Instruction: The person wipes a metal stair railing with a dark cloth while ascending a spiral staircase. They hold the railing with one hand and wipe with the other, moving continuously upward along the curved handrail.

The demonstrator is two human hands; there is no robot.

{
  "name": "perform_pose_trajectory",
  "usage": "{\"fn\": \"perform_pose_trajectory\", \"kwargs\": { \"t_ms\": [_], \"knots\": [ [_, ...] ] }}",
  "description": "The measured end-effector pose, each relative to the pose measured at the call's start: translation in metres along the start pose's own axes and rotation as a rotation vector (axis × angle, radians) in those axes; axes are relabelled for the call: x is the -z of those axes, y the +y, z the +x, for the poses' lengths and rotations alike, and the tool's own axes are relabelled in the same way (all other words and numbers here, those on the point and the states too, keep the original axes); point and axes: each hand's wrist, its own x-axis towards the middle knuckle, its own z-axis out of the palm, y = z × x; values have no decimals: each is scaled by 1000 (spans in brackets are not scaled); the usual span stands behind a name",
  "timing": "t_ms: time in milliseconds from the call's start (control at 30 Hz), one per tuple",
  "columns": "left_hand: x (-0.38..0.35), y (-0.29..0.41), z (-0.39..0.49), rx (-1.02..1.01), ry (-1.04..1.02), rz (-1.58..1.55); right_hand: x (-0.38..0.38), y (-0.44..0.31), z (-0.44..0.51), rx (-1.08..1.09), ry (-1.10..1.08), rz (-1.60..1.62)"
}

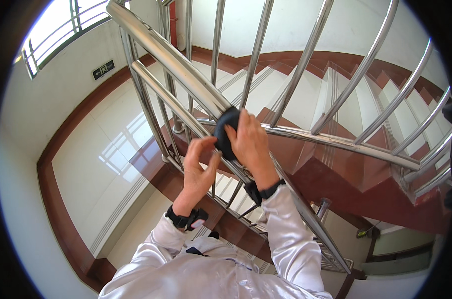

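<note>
A dark, padded-looking wrap (226, 132) sits around or against the sloping metal handrail (173, 67) of a stair railing. My right hand (248, 144) presses on its right side, with the fingers over the upper edge and the thumb on its face. At its lower left is my left hand (200, 164), thumb and forefinger apart, the forefinger tip touching or very near the dark edge. Whether the left fingers pinch anything cannot be told. Black bands with small devices are on both wrists. What exactly the dark item is stays unclear.
Polished metal balusters (256, 52) rise beyond my hands, in front of curving white stair treads (315, 89) with brown edging. A tiled landing (110, 123) lies to the left, below a wall with an exit sign (103, 70) and a window. Further steps show through the railing below.
</note>
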Motion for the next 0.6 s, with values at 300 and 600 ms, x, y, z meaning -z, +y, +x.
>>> {"fn": "perform_pose_trajectory", "kwargs": {
  "t_ms": [300, 600],
  "knots": [
    [-17, 38, 66, -414, 134, 287, -7, 64, 34, -8, -403, 265],
    [-30, 24, 96, -612, 36, 512, 28, 55, -44, -261, -234, 273]
  ]
}}
